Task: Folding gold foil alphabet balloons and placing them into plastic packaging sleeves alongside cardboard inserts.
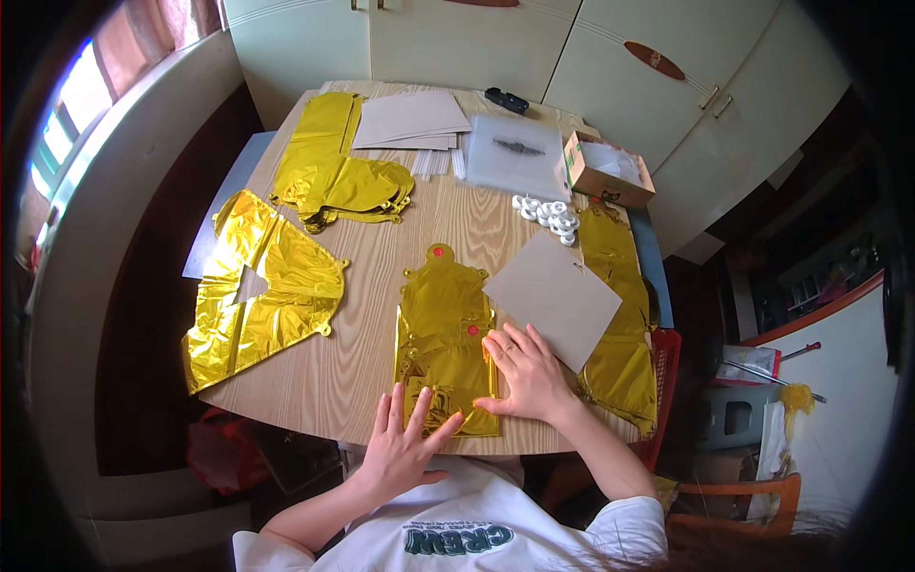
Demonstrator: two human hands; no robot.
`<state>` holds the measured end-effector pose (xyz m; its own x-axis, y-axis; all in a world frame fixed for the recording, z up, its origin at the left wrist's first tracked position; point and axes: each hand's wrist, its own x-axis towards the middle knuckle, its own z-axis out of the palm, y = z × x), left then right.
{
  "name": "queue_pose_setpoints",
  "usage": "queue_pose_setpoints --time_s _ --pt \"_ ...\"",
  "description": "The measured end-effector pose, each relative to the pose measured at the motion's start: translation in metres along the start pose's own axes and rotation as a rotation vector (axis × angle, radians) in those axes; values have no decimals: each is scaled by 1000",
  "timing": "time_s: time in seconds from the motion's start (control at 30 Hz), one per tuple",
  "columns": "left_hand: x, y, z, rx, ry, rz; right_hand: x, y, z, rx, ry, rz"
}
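Both hands flat, fingers spread, gripping nothing: left hand [405, 443] and right hand [527, 374] press the gold foil balloon [443, 329] onto the worktop [367, 286], smoothing it; grey card [551, 298] just right.

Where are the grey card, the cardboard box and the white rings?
grey card [553, 297]: head view, middle of its flat face.
cardboard box [599, 180]: head view, front wall.
white rings [551, 215]: head view, centre of the cluster.

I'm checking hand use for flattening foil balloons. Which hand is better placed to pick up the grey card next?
Probably the right hand: it lies flat on the gold foil balloon beside the grey card. The left hand sits farther away at the table edge.
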<state>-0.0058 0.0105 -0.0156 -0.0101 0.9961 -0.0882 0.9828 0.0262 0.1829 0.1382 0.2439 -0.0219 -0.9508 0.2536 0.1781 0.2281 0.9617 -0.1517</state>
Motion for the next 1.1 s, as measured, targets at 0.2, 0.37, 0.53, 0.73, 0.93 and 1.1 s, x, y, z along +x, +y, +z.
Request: queue_pose_setpoints --time_s 0.2,0.37,0.53,0.73,0.93,1.1 --pt "-2 1 0 6 31 1 0 59 10 -180 84 141" --pt "-1 0 6 38 94 -2 9 129 -33 -156 -163 584" --pt "0 -5 10 32 119 -40 23 155 -45 -4 -267 675" --pt "-1 -7 11 36 140 -61 34 173 -44 -22 -227 694" --pt "-1 -14 10 -8 157 -78 23 212 -28 300 131 643" --pt "-3 -19 7 -87 178 -88 33 180 -71 625 434 493"
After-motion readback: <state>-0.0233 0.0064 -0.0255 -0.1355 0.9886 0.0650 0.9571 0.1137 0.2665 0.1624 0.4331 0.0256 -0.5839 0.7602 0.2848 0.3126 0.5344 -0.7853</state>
